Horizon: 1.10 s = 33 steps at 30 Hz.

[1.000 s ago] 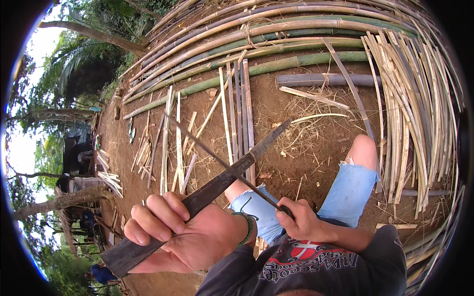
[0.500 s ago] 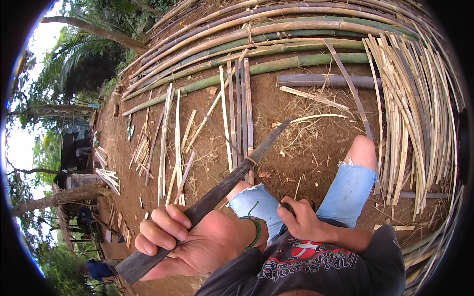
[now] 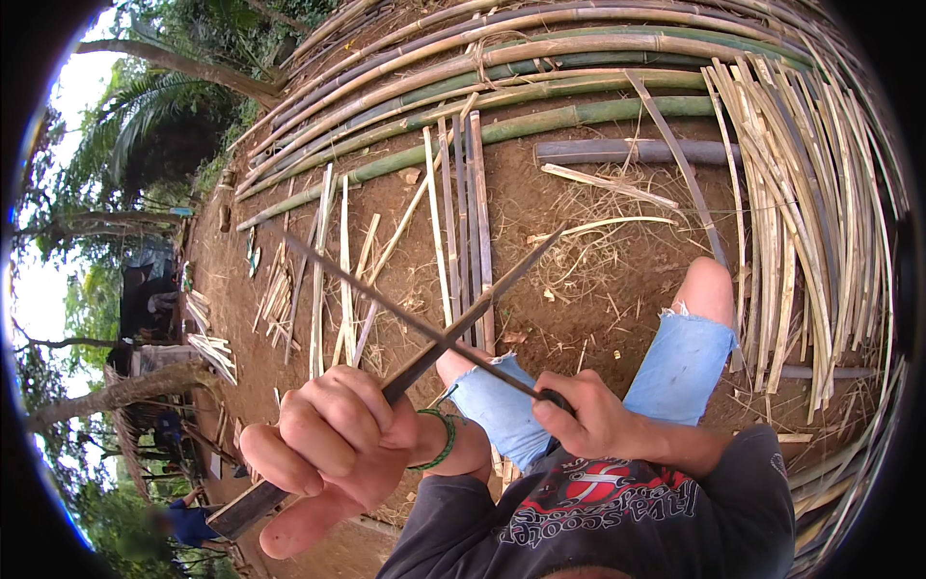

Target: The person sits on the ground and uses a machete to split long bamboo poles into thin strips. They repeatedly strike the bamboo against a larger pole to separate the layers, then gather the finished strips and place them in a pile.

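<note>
My left hand (image 3: pixel 338 439), a green cord bracelet at its wrist, is closed around a dark bamboo strip (image 3: pixel 506 282). The strip slants from the lower left up to a narrow tip ahead of me. In my right hand (image 3: pixel 593 415), near my lap, is the dark handle of a long-bladed knife (image 3: pixel 371 292). Its thin blade points up and left and crosses the strip beyond my left fingers. Whether blade and strip touch there, I cannot tell.
Long bamboo poles (image 3: pixel 579 114) lie across the far side. Split strips (image 3: pixel 786 222) are piled at the right, and several more (image 3: pixel 473 222) lie ahead on brown soil with shavings. My bent knees (image 3: pixel 699 294) flank the work. A person in blue (image 3: pixel 191 521) is far left.
The knife blade has swung up and left and now crosses the bamboo strip in plain view. My left hand has rolled, its knuckles now showing, and still grips the strip.
</note>
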Available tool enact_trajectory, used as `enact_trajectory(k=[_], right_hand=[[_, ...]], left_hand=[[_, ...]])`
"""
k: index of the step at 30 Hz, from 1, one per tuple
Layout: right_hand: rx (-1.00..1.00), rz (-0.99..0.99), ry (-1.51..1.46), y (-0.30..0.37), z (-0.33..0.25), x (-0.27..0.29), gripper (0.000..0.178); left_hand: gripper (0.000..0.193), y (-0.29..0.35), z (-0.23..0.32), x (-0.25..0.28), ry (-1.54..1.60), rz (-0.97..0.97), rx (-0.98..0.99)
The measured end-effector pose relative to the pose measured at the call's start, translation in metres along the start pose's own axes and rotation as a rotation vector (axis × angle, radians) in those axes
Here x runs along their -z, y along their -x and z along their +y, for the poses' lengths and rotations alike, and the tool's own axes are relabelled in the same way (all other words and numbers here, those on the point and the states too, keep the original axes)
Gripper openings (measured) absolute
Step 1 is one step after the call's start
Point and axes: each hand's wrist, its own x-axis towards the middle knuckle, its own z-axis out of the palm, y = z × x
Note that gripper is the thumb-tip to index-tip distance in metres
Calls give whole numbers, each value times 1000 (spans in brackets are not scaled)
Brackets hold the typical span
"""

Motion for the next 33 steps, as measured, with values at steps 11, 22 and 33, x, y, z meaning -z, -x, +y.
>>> enact_trajectory(k=[11, 22, 33], right_hand=[[-287, 181, 263, -8, 79, 34, 50], [-364, 230, 277, -31, 216, 69, 62], [-686, 339, 488, -22, 293, 122, 72]], left_hand=[[45, 0, 2, 8, 48, 19, -38], [40, 2, 10, 18, 179, 28, 57], [37, -31, -2, 39, -307, 431, -108]])
